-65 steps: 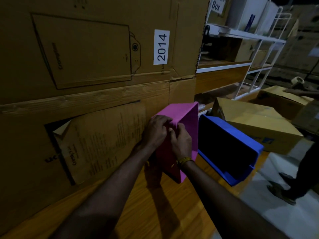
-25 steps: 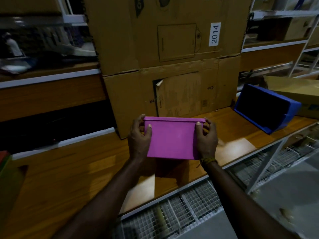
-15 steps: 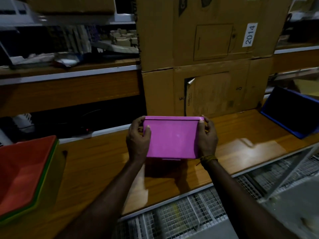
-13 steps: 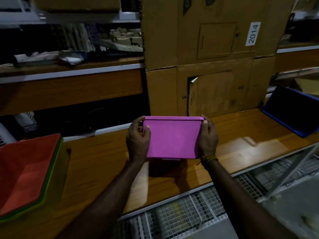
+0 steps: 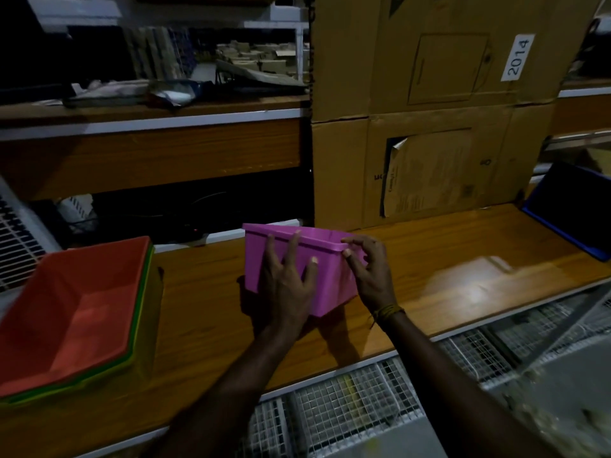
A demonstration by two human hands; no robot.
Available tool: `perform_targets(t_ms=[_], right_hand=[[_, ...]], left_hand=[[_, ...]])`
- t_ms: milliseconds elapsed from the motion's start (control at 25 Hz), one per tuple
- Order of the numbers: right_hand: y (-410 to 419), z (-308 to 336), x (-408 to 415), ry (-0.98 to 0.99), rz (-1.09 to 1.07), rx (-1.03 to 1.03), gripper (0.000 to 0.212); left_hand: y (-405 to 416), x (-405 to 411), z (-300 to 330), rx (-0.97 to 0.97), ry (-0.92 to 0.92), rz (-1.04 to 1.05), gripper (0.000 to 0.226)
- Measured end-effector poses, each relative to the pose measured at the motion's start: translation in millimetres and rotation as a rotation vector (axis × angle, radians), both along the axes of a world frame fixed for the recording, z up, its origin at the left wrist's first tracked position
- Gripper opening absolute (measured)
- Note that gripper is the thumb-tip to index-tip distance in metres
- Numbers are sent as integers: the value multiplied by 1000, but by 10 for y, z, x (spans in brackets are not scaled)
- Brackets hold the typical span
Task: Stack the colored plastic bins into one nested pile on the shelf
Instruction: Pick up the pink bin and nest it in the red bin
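Note:
I hold a pink plastic bin (image 5: 334, 282) just above the wooden shelf (image 5: 429, 269), turned so one corner faces me. My left hand (image 5: 286, 285) lies flat against its near wall, fingers spread up to the rim. My right hand (image 5: 372, 269) pinches the rim at the right corner. At the left stands a nested pile: an orange bin (image 5: 82, 305) inside a green one (image 5: 140, 312) inside a yellow one (image 5: 152, 325). A blue bin (image 5: 572, 209) lies tipped on its side at the shelf's far right.
Large cardboard boxes (image 5: 429, 127) stand at the back of the shelf, behind the pink bin. A wire mesh rack (image 5: 347, 414) runs below the shelf's front edge. A higher shelf (image 5: 148, 127) at the back left carries clutter.
The pink bin has rotated so a corner now faces me. My left hand shifted from the bin's left end onto its front wall. The view panned left, bringing the nested pile closer in.

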State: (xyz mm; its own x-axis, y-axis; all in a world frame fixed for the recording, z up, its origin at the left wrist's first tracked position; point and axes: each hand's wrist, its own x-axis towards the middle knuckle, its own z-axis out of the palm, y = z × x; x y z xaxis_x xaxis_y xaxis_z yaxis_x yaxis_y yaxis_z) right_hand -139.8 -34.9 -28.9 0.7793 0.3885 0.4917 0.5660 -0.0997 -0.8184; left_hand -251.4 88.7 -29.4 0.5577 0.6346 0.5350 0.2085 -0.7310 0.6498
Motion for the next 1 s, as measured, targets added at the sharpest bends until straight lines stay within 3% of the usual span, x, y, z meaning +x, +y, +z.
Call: perform_targets(t_ms=[160,280,600,800,920,1000], right_hand=[[220,-34,-15,-53,45,-19,24],[339,-50,-8,-158,111,-80,16],[174,-432,626,-192,-49,-538,19],[154,-470,686,-171,-22,-632,18],[190,-519,611,-189,3,-656,19],[197,-568,537,-228,36,-643,17]], left_hand=[[-151,-52,80,71,82,71,57],[90,-90,122,65,56,73,33],[454,-580,-261,-115,-70,-32,24],[412,-656,-426,-93,189,208,15],[364,-632,-500,-44,396,376,20],[227,-511,-482,-43,429,384,23]])
